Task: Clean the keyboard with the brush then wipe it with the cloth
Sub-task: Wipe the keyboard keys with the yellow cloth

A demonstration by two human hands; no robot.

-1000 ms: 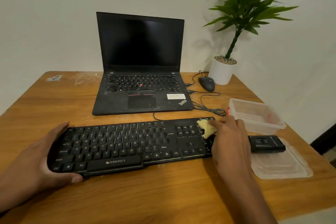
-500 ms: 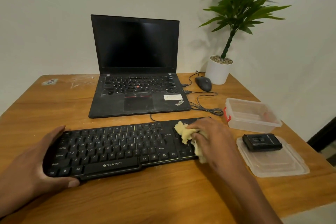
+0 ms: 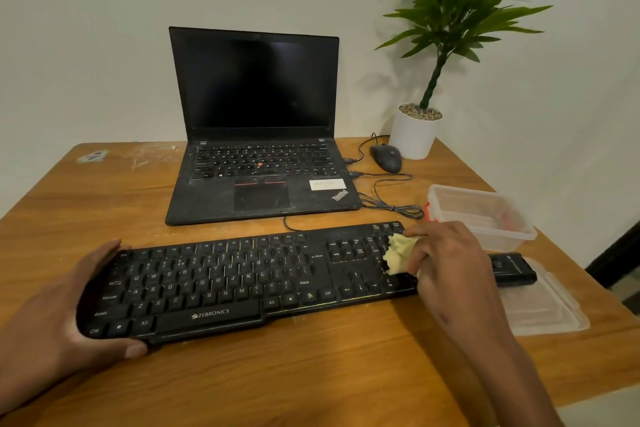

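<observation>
A black keyboard [image 3: 242,281] lies across the wooden table [image 3: 311,374] in front of me. My left hand [image 3: 59,315] grips its left end, thumb on the front edge and fingers round the far edge. My right hand [image 3: 440,260] holds a crumpled pale yellow cloth [image 3: 398,253] and presses it on the number pad at the keyboard's right end. A black brush [image 3: 512,270] lies on a clear plastic lid [image 3: 547,312] just right of that hand, partly hidden by it.
An open black laptop [image 3: 259,156] stands behind the keyboard, with cables [image 3: 388,198] running to a black mouse [image 3: 386,158]. A clear plastic box [image 3: 481,215] sits at the right. A potted plant [image 3: 415,132] stands in the far right corner by the wall.
My right hand has swept the cloth from the navigation keys back to the right, onto the number pad. My left hand stays on the keyboard's left end.
</observation>
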